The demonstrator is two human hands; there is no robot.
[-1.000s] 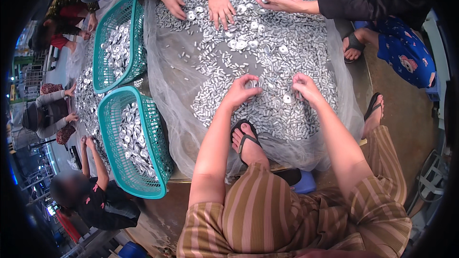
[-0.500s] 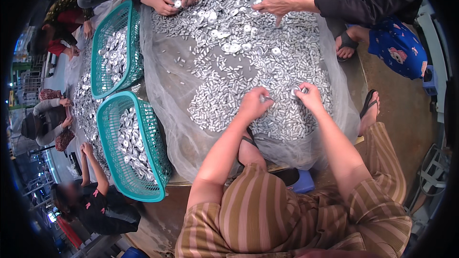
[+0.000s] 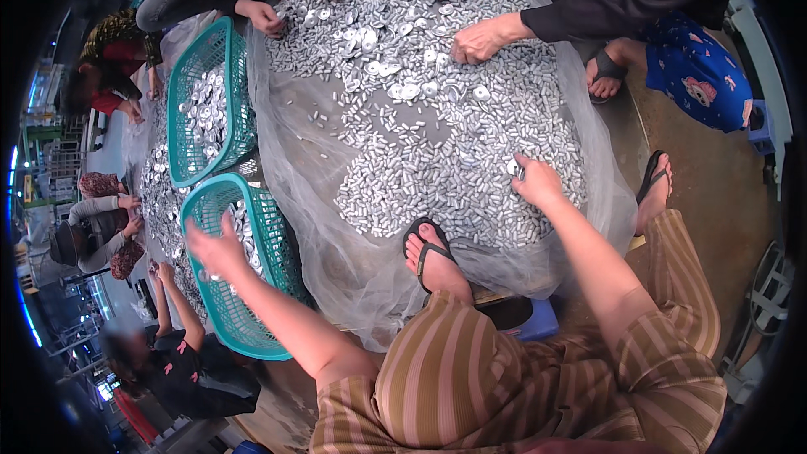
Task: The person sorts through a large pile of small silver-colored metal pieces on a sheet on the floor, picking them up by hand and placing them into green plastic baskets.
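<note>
My left hand [image 3: 218, 250] is over the nearer teal plastic basket [image 3: 290, 294], slightly blurred, fingers spread and nothing seen in them. Inside that basket lie shiny round metal discs [image 3: 244, 231] with a central hole. Above the right part of the heap of small silvery metal cylinders [image 3: 437, 185], my right hand [image 3: 538, 183] pinches one round metal disc [image 3: 514, 167] between thumb and fingers. More loose discs [image 3: 407, 91] sit among the cylinders farther off.
A second teal basket [image 3: 176, 130] with discs stands beyond the first. Clear plastic sheeting [image 3: 290, 168] lies under the heap. Across it, two co-workers' hands [image 3: 479, 40] [image 3: 262, 18] touch the pieces. My sandalled foot [image 3: 435, 261] rests at the near edge. Other people work at another heap, left.
My left hand has swung left from the heap to the near basket, its fingers now spread. My right hand stays over the cylinders with a disc. The co-workers' hands have shifted.
</note>
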